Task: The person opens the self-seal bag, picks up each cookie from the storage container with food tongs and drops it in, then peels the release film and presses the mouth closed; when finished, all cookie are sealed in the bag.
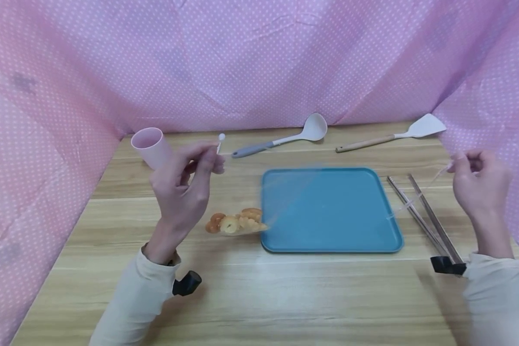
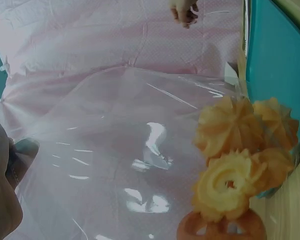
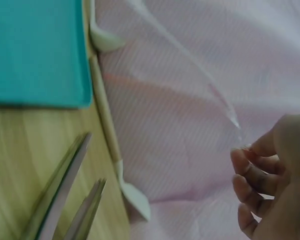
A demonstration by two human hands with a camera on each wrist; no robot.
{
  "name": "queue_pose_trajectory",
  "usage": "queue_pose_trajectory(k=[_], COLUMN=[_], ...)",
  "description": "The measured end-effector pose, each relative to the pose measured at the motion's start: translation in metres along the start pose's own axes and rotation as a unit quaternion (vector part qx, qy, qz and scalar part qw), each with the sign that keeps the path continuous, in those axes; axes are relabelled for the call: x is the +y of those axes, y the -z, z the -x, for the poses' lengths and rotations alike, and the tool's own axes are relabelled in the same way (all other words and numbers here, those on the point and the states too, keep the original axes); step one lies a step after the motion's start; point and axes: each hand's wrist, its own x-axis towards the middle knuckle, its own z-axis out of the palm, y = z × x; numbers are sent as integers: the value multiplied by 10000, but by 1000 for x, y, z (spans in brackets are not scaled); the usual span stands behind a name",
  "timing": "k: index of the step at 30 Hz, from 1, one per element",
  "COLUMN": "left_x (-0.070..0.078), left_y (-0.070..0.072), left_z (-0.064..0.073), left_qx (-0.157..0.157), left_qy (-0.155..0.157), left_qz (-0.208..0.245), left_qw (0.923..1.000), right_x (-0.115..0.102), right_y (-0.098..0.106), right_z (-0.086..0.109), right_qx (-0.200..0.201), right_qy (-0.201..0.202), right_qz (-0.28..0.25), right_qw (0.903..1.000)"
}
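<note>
My left hand pinches the top of a clear plastic bag, raised left of the blue tray. Several golden-brown cookies lie at the bottom of the bag, one ring-shaped with ridges, another pretzel-like in the left wrist view. A small white knob on a thin stem sticks up by the left fingertips. Out to the right, my right hand pinches the end of a thin clear plastic strip between thumb and forefinger. The strip trails leftward toward the tray.
Metal tongs lie right of the tray, below the right hand. Along the back edge lie a white ladle with a grey handle and a white spatula with a wooden handle. A pink cup stands behind the left hand.
</note>
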Motion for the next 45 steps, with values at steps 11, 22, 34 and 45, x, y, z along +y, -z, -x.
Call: queue_pose_trajectory(k=[11,22,34,45], left_x=[1,-1,-2,0], left_y=[3,4,1,1], left_z=[-2,-1,-1,-1], left_qx=[180,278,234,206], left_qy=[90,65,57,55], left_qz=[-23,-78,113,187], left_qw=[9998,9996,9996,9996], right_x=[48,68,71,66], right_y=[13,21,19,17], right_z=[-24,-28,-27,-27], right_qx=[-1801,-2095,-2102,-2221], right_qy=[-278,71,400,635], right_qz=[1155,2084,2477,2724], right_qw=[9764,9553,9449,9340])
